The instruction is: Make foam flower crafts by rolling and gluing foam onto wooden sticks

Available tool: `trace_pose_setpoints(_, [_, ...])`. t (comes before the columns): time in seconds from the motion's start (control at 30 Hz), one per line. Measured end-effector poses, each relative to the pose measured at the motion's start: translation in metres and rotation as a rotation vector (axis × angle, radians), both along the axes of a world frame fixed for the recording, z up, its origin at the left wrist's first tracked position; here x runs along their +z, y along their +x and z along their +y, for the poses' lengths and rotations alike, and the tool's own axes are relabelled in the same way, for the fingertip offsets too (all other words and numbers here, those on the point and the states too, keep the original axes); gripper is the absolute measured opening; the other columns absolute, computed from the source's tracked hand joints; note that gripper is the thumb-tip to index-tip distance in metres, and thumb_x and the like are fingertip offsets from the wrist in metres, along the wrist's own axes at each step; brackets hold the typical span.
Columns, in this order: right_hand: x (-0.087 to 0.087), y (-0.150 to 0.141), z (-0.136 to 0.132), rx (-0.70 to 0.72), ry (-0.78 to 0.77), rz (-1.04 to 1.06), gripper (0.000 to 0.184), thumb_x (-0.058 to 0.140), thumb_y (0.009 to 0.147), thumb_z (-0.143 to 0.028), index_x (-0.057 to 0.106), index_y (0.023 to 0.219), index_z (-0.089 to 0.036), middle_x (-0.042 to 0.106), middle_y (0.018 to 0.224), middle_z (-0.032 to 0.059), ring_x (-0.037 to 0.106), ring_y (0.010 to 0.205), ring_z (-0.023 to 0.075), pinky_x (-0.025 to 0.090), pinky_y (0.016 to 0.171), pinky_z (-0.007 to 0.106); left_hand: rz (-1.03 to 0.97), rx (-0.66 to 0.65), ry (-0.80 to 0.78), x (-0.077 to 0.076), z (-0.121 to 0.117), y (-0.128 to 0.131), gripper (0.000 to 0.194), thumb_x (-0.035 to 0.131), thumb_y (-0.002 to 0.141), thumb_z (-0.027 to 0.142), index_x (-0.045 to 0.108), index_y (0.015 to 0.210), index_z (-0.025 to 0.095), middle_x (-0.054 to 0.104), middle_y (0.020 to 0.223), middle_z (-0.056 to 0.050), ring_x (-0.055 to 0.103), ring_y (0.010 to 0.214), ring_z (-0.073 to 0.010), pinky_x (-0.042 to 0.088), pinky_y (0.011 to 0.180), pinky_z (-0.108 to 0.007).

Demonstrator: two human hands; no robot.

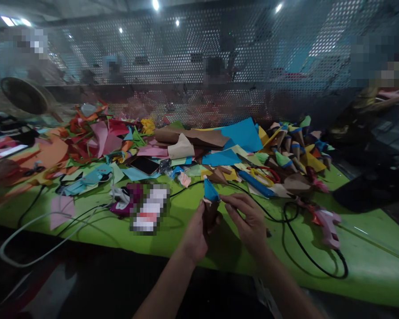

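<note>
Left hand (196,235) grasps the cone (211,212) upright, perhaps for steadiness. Whether the right hand (251,217) pinches its tip (211,190), I cannot tell.

One blue-tipped paper cone (211,192) is pointing upward at near center, while at least five other cones (283,159) are crowding the far right of one green tabletop (362,252), overlapping too closely for an exact count. One pink glue gun (329,226) is lying at near right, one dark-screened phone (144,165) is resting left of center, and one fan (25,96) is standing at far left.
</note>
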State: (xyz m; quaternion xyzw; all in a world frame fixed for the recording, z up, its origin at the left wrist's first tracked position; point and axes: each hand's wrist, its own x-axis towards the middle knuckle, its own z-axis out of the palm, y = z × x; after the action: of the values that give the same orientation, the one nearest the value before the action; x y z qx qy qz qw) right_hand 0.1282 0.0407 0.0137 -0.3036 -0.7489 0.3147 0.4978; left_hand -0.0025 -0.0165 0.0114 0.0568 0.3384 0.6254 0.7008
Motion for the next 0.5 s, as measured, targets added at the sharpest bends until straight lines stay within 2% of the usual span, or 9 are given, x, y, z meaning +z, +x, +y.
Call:
trace_pose_setpoints(0.13, [-0.003, -0.001, 0.000, -0.041, 0.059, 0.003, 0.021, 0.065, 0.092, -0.022, 0.077, 0.106, -0.032, 0.066, 0.094, 0.0041, 0.064, 0.089, 0.0209, 0.051, 0.077, 0.035, 0.001, 0.032, 0.055, 0.001, 0.001, 0.003, 0.036, 0.075, 0.080, 0.049, 0.065, 0.091, 0.017, 0.060, 0.066, 0.002, 0.050, 0.053, -0.0071, 0.028, 0.042, -0.016])
trace_pose_setpoints(0.3, [-0.004, -0.003, 0.001, -0.092, 0.073, 0.036, 0.013, 0.071, 0.086, -0.020, 0.077, 0.094, -0.030, 0.065, 0.088, 0.0030, 0.063, 0.084, 0.0203, 0.051, 0.073, 0.034, -0.021, 0.075, 0.043, -0.009, 0.002, 0.011, 0.036, 0.080, 0.074, 0.048, 0.069, 0.091, 0.018, 0.067, 0.081, 0.000, 0.055, 0.064, -0.0099, 0.042, 0.058, -0.021])
trace_pose_setpoints(0.5, [0.002, -0.005, -0.001, -0.093, 0.037, 0.067, 0.009, 0.075, 0.081, -0.018, 0.071, 0.081, -0.026, 0.064, 0.083, 0.0024, 0.062, 0.083, 0.0207, 0.050, 0.069, 0.033, 0.015, 0.067, 0.049, -0.011, 0.002, 0.016, 0.033, 0.077, 0.076, 0.049, 0.069, 0.082, 0.017, 0.062, 0.069, 0.001, 0.053, 0.064, -0.0126, 0.042, 0.064, -0.024])
